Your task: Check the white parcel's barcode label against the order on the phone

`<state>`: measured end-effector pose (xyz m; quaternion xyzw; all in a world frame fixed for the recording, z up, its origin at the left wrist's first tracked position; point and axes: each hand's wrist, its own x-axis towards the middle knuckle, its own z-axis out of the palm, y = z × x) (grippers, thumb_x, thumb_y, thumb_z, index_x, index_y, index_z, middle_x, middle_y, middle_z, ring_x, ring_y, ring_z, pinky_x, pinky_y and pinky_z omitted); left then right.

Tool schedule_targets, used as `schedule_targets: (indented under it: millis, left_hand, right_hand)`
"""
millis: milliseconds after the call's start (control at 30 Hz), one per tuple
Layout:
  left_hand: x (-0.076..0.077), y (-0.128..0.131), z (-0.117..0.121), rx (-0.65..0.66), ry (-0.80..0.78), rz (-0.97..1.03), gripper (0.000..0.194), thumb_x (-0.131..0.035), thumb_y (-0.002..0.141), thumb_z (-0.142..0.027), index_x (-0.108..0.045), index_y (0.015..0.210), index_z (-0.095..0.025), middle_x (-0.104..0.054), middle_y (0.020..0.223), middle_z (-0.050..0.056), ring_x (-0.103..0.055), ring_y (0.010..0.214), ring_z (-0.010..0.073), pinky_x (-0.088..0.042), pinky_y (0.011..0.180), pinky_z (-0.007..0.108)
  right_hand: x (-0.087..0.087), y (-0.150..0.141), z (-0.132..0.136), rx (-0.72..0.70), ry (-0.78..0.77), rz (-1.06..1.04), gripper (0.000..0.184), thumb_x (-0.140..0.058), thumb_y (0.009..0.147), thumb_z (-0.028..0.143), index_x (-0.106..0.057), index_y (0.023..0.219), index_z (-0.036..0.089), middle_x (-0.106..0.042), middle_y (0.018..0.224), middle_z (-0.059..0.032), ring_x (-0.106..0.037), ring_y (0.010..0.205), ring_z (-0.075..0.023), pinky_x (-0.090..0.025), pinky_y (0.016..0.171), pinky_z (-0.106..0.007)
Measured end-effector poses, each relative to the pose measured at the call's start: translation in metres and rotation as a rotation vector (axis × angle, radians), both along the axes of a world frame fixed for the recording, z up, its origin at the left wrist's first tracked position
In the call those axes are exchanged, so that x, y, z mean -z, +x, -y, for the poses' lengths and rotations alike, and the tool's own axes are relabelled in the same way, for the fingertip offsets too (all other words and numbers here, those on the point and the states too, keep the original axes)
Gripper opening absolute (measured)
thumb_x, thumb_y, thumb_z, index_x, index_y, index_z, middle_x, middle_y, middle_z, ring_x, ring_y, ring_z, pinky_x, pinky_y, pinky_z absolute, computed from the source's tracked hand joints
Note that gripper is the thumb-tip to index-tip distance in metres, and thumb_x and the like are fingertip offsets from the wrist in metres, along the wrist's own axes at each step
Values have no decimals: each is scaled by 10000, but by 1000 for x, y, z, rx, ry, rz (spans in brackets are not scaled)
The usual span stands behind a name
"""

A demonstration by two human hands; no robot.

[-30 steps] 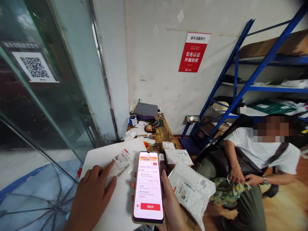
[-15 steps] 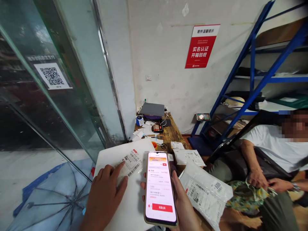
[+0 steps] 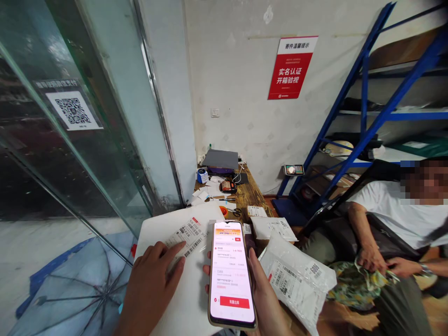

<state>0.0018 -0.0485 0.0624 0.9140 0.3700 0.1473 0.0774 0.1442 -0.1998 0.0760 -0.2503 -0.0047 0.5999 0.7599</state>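
My right hand [image 3: 264,289] is wrapped round a smartphone [image 3: 232,275], whose lit screen shows a list with a red button at the bottom. To its left, my left hand [image 3: 157,275] rests with its index finger stretched out over a shipping label [image 3: 189,235]. That label is stuck on a large white package [image 3: 150,228] with a flat top. Nothing is held in my left hand. Right of the phone lies a white plastic mailer [image 3: 297,280] with a printed label, close to my right thumb.
More parcels [image 3: 275,228] sit behind the mailer. Scissors [image 3: 235,212] and a grey laptop-like lid [image 3: 220,159] are on the wooden table [image 3: 250,193]. An open umbrella [image 3: 84,289] stands at lower left. A seated person [image 3: 385,224] is at right, near a blue shelf rack [image 3: 364,93].
My left index fingertip has slid slightly right and down across the label. The phone stays in my right hand. The view has shifted very slightly.
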Motion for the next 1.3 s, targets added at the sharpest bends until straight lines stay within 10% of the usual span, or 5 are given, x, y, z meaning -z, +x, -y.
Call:
schedule_targets:
  millis: [1300]
  left_hand:
    - [-3, 2, 0, 2, 18, 12, 371, -396, 864, -415, -621, 1144, -322, -567, 905, 42, -554, 888, 215, -456, 782, 403]
  right_hand:
    - [5, 0, -1, -50, 16, -8, 665, -519, 766, 663, -672, 1071, 92, -725, 964, -193, -695, 769, -240, -511, 783, -371]
